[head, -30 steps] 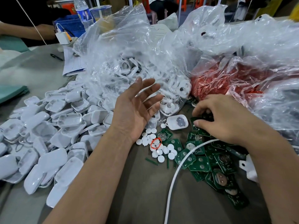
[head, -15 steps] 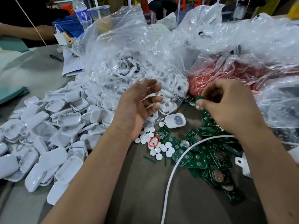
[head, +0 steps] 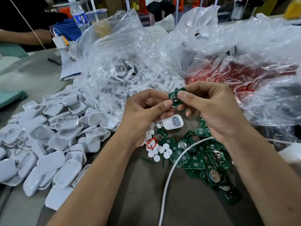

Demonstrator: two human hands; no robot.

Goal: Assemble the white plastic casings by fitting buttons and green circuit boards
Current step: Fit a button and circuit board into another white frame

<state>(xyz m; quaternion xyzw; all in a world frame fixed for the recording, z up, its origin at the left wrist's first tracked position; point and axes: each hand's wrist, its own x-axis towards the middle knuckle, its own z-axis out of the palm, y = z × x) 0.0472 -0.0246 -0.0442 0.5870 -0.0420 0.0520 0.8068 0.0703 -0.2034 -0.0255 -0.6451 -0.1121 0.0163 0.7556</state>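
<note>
Clear bags are holding white casings and red parts. Both hands, left and right, are pinching a green board with round metal contacts above the table's middle.

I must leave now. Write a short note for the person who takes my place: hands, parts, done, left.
Hands: left hand and right hand both pinch one green circuit board, held above the table.
Parts: open casing with grey button lies just below; loose white buttons and spare boards in front; empty casings at left.
Done: one board picked.
Left: fit the board into the casing, then the rest.
</note>
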